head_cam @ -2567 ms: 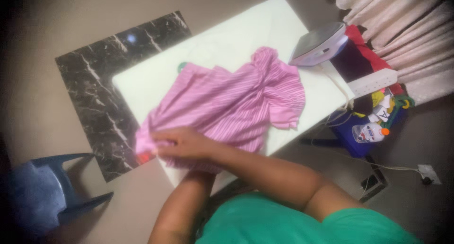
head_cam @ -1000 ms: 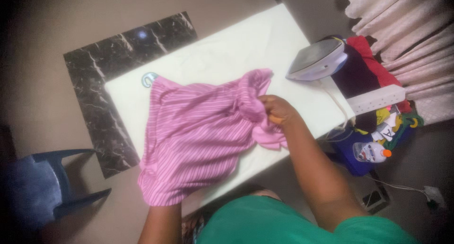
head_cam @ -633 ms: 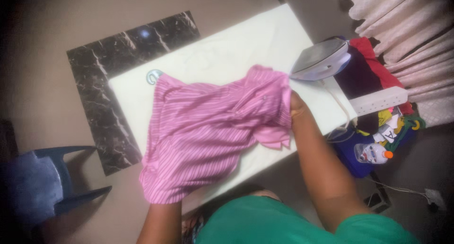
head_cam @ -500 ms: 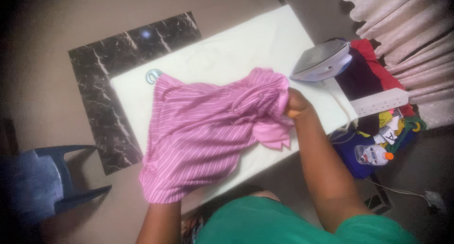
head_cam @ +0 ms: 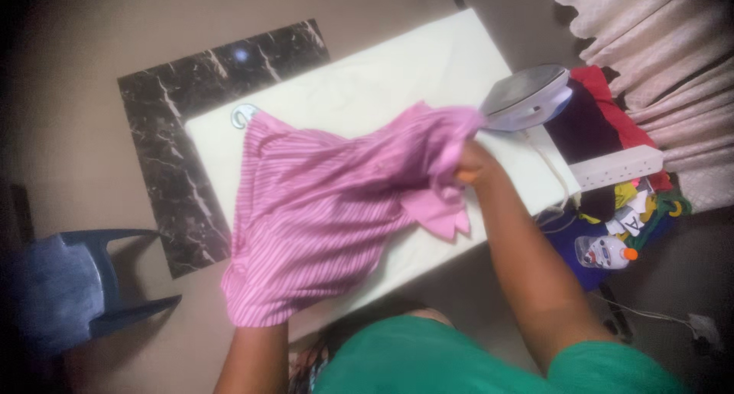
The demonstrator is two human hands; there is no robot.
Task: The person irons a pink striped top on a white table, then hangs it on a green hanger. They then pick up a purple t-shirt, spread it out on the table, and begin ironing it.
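**Setting: room in a home, ironing corner**

Padded white worktop [head_cam: 367, 81] serves as ironing surface. Electric iron [head_cam: 527, 96] rests at its far right edge. Beside the iron: pleated curtain [head_cam: 657, 42], heaped clothes [head_cam: 604, 111], power strip [head_cam: 615, 165]. Blue plastic chair [head_cam: 69, 287] left of worktop.

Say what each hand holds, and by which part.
Both hold the pink striped shirt: right hand grips its bunched end by the iron; left grip is hidden under the near end.
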